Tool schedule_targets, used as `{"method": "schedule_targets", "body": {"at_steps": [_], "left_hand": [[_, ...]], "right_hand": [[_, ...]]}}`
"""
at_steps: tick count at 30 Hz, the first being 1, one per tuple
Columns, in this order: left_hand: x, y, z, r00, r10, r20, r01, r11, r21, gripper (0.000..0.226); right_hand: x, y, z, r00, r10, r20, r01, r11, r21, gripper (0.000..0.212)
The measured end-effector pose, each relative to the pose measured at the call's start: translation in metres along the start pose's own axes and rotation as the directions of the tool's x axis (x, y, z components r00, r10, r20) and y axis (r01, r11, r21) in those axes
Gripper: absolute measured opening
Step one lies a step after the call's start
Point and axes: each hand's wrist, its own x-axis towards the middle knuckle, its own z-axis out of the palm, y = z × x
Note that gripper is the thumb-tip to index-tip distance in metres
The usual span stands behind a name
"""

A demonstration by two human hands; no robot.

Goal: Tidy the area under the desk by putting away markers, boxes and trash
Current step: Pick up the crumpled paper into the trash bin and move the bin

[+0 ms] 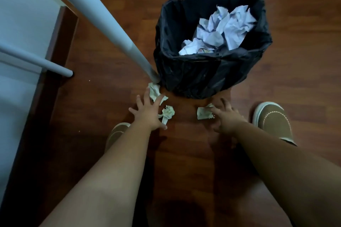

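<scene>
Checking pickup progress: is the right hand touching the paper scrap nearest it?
Touching: in the head view the right hand fingers overlap the scrap.

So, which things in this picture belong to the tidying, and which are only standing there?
Part of the job:
- three crumpled pale paper scraps on the floor: by the desk leg, middle, right
- bin lined with a black plastic bag, crumpled white paper inside
- left hand, spread open; right hand, fingers on the right scrap

Just there:
- grey metal desk leg
- brown shoes

A home room: wood floor [295, 61], white desk leg [103, 22], lined wastebasket [208, 75].
</scene>
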Motion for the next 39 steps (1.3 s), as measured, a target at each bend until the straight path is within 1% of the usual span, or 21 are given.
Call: {"method": "schedule_targets", "body": {"at_steps": [3, 5, 7, 9, 11, 12, 14, 15, 16, 18, 19, 23, 26, 28, 29, 30, 32, 34, 36, 37, 39], "left_hand": [[0.029, 0.013, 0.006, 0.994, 0.048, 0.101, -0.048, 0.999, 0.000, 0.134], [0.045, 0.024, 0.013, 0.983, 0.040, 0.182, -0.043, 0.999, 0.012, 0.134], [0.054, 0.033, 0.025, 0.968, 0.027, 0.249, -0.034, 0.999, 0.024, 0.130], [0.058, 0.032, 0.041, 0.963, 0.038, 0.267, -0.042, 0.999, 0.009, 0.122], [0.056, 0.025, 0.059, 0.972, 0.085, 0.221, -0.082, 0.996, -0.023, 0.101], [0.053, 0.021, 0.068, 0.976, 0.122, 0.180, -0.118, 0.992, -0.037, 0.083], [0.042, 0.017, 0.082, 0.977, 0.188, 0.099, -0.183, 0.982, -0.054, 0.038], [0.036, 0.017, 0.086, 0.975, 0.211, 0.075, -0.207, 0.976, -0.062, 0.024], [0.030, 0.018, 0.090, 0.969, 0.239, 0.062, -0.234, 0.969, -0.075, 0.019], [0.021, 0.020, 0.091, 0.956, 0.291, 0.039, -0.284, 0.950, -0.129, 0.014], [0.017, 0.022, 0.091, 0.952, 0.305, 0.017, -0.299, 0.941, -0.159, 0.016], [-0.002, 0.031, 0.078, 0.950, 0.305, -0.067, -0.312, 0.918, -0.245, 0.039], [-0.019, 0.038, 0.061, 0.956, 0.258, -0.137, -0.291, 0.895, -0.339, 0.045], [-0.034, 0.043, 0.045, 0.954, 0.238, -0.180, -0.292, 0.872, -0.392, 0.043], [-0.042, 0.046, 0.036, 0.950, 0.237, -0.203, -0.302, 0.862, -0.408, 0.042], [-0.051, 0.049, 0.026, 0.944, 0.237, -0.231, -0.317, 0.849, -0.423, 0.042], [-0.071, 0.055, 0.003, 0.924, 0.231, -0.305, -0.356, 0.811, -0.465, 0.045], [-0.093, 0.063, -0.025, 0.893, 0.218, -0.393, -0.410, 0.753, -0.514, 0.047], [-0.119, 0.072, -0.057, 0.836, 0.228, -0.498, -0.499, 0.693, -0.520, 0.049], [-0.130, 0.076, -0.074, 0.809, 0.239, -0.537, -0.538, 0.670, -0.511, 0.048], [-0.147, 0.082, -0.109, 0.788, 0.262, -0.557, -0.574, 0.637, -0.513, 0.040]], "right_hand": [[0.023, -0.013, 0.011, 0.997, -0.035, 0.062, 0.040, 0.995, -0.094, 0.080], [0.037, -0.014, 0.023, 0.995, -0.042, 0.088, 0.056, 0.986, -0.154, 0.080], [0.045, -0.007, 0.035, 0.995, -0.063, 0.082, 0.079, 0.974, -0.214, 0.074], [0.045, 0.001, 0.041, 0.994, -0.077, 0.074, 0.095, 0.958, -0.269, 0.069], [0.042, 0.007, 0.043, 0.993, -0.093, 0.072, 0.110, 0.949, -0.297, 0.065], [0.041, 0.009, 0.043, 0.993, -0.092, 0.075, 0.110, 0.949, -0.296, 0.063], [0.039, 0.011, 0.041, 0.992, -0.080, 0.099, 0.106, 0.948, -0.300, 0.059], [0.039, 0.010, 0.040, 0.992, -0.071, 0.106, 0.101, 0.944, -0.313, 0.056], [0.039, 0.010, 0.039, 0.993, -0.061, 0.106, 0.092, 0.944, -0.317, 0.055], [0.039, 0.010, 0.037, 0.993, -0.038, 0.112, 0.067, 0.961, -0.269, 0.053], [0.038, 0.011, 0.036, 0.992, -0.036, 0.124, 0.065, 0.969, -0.237, 0.051], [0.028, 0.010, 0.025, 0.985, -0.028, 0.168, 0.055, 0.986, -0.157, 0.034], [0.008, 0.004, 0.013, 0.988, -0.055, 0.143, 0.064, 0.996, -0.062, 0.025], [-0.008, -0.002, 0.000, 0.990, -0.100, 0.097, 0.102, 0.994, -0.023, 0.021], [-0.018, -0.006, -0.010, 0.991, -0.114, 0.071, 0.115, 0.993, -0.008, 0.013], [-0.028, -0.010, -0.020, 0.991, -0.127, 0.042, 0.127, 0.992, 0.016, 0.013], [-0.048, -0.016, -0.041, 0.988, -0.147, -0.044, 0.149, 0.987, 0.066, 0.030], [-0.066, -0.022, -0.061, 0.969, -0.179, -0.172, 0.201, 0.973, 0.117, 0.035], [-0.086, -0.030, -0.080, 0.913, -0.234, -0.335, 0.297, 0.943, 0.152, 0.029], [-0.097, -0.034, -0.090, 0.868, -0.253, -0.428, 0.353, 0.919, 0.173, 0.025], [-0.119, -0.045, -0.108, 0.754, -0.238, -0.612, 0.467, 0.849, 0.246, 0.020]]}}
